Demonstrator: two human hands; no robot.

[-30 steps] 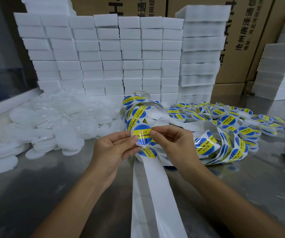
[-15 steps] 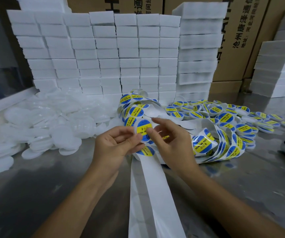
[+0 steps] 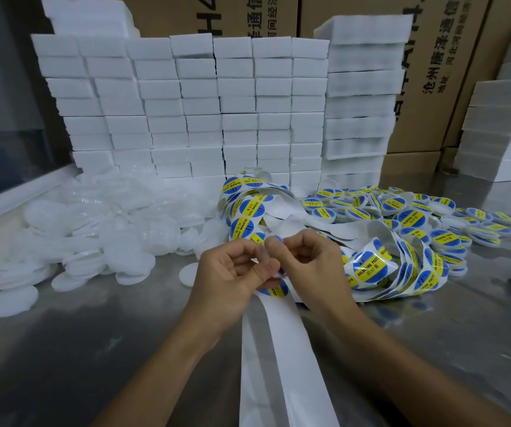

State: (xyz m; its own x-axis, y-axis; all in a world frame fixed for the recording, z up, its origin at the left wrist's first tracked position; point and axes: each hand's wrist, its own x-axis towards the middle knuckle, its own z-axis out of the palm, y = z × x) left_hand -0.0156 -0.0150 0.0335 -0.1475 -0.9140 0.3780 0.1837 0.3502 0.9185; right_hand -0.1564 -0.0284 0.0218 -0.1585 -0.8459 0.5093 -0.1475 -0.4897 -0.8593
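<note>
In the head view, the left hand [image 3: 232,274] and right hand [image 3: 312,266], fingers curled, pinched the label strip [image 3: 279,349] just above the steel table [image 3: 109,349], its blue-and-yellow stickers [image 3: 370,268] reading "SOLDERING PASTE", before cartons [image 3: 439,57] printed "沧州唐泽通信".

The round blue-and-yellow stickers [image 3: 370,268] on the strip [image 3: 279,349] I am pinching read "SOLDERING PASTE" over 助焊膏; the labelled lids [image 3: 412,217] to my right carry the same words; the cardboard box [image 3: 433,72] behind bears 沧州唐泽通信 and 地址: 河北河间, cut off; the middle box [image 3: 248,13] shows "H4" and 通信.
</note>
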